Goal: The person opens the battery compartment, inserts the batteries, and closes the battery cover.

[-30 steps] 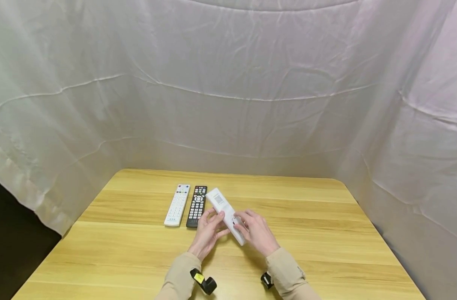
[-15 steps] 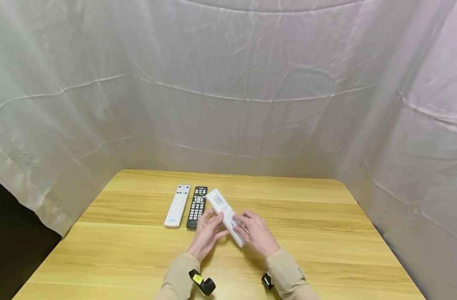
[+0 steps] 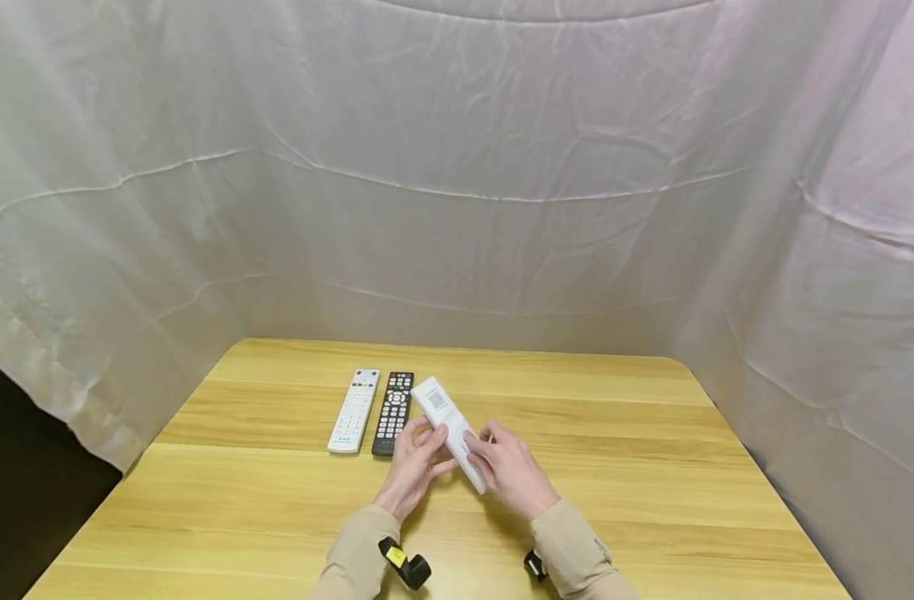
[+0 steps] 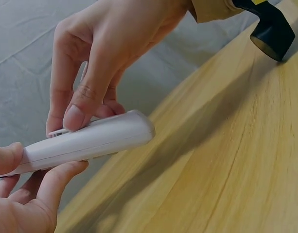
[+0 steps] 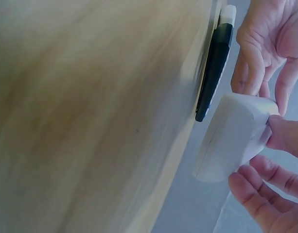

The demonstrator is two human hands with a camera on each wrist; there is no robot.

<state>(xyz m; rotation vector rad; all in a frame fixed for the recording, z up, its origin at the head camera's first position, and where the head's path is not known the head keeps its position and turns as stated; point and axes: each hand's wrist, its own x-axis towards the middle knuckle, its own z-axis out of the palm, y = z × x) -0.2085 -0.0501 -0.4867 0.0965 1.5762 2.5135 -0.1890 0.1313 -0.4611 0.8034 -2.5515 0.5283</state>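
A white remote control (image 3: pixel 436 400) is held at a slant above the table, its back with a printed code label turned up. My left hand (image 3: pixel 412 475) grips it by the sides, thumb on top and fingers beneath. Over the lower half of the back is my right hand (image 3: pixel 516 471), thumb and fingers bent down at the battery compartment. In the left wrist view, the thin edge of a battery cover (image 4: pixel 57 132) stands slightly raised under the right fingertips. The right fingers hide most of this cover and the compartment.
Left of the hands, a black remote (image 3: pixel 394 414) and another white remote (image 3: pixel 355 411) lie side by side, buttons up, on the wooden table (image 3: pixel 614 433). A pale curtain (image 3: pixel 501 250) hangs around the table's back and sides.
The right fingers have drawn closer together and lower onto the remote's back, covering more of the compartment that showed dark earlier. The left hand and the held remote have barely moved.
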